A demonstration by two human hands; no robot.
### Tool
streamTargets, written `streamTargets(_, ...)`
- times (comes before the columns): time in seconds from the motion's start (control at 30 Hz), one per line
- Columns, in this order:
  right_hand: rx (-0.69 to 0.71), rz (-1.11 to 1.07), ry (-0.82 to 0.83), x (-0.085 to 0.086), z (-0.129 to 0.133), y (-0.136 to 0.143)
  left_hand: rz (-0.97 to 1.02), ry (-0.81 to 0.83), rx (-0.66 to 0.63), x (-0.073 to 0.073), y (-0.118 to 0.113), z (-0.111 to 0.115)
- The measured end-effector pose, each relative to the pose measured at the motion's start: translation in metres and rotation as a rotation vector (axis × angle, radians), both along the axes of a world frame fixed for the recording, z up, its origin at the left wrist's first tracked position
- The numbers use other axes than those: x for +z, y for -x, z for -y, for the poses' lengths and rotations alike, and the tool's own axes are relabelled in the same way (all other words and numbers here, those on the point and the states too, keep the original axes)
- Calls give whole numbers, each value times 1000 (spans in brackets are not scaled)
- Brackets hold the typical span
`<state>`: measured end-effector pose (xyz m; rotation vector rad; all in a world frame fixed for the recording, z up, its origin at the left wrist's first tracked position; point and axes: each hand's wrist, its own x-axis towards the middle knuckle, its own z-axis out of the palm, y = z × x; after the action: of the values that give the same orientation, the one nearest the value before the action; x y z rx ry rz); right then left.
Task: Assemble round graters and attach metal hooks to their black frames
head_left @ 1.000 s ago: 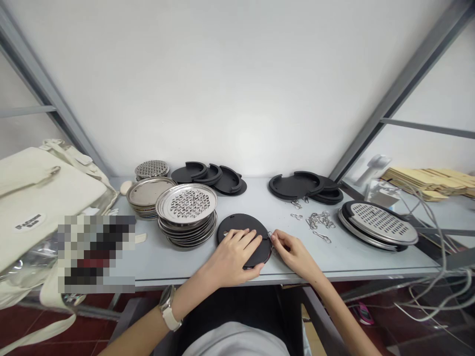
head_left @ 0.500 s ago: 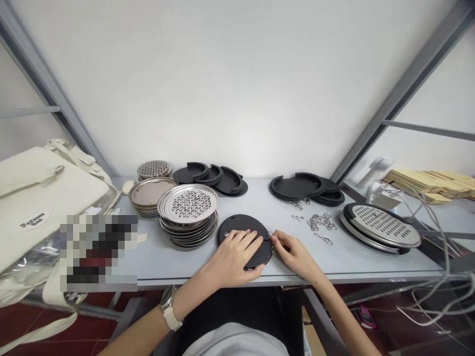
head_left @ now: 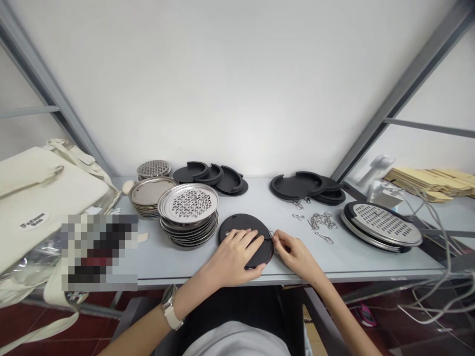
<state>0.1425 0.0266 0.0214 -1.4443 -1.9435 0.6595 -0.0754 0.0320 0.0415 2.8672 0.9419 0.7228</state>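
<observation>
A black round plate point(head_left: 261, 228) lies on the table close to its front edge. My left hand point(head_left: 239, 249) lies across this plate, fingers over its top and thumb at the near rim, holding it. At the plate's right edge, my right hand point(head_left: 291, 251) pinches a small metal wire clip point(head_left: 271, 234); the fingers partly hide it. The clip touches the rim, but I cannot tell if it is hooked in. A pile of loose wire clips point(head_left: 322, 220) sits to the right of my right hand.
Left stands a stack of round metal grater plates point(head_left: 190, 203), beside plain metal discs point(head_left: 153, 190). Black round holders point(head_left: 297, 187) lie by the wall. Assembled graters point(head_left: 384, 223) rest at right, near loose cables point(head_left: 447, 247). A cream bag point(head_left: 48, 198) is far left.
Almost nothing differs. Both hands stay at the plate, and the right fingers still pinch the wire clip at its edge; the whole view has shifted very slightly.
</observation>
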Motion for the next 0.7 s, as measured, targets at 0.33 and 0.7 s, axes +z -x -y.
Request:
streamTargets(0.33,-5,11,11,2,0,0,-6,19,-6,0,0,0)
streamTargets(0.7,5,19,19,1,1,-2,-7,38,-30,1,2,0)
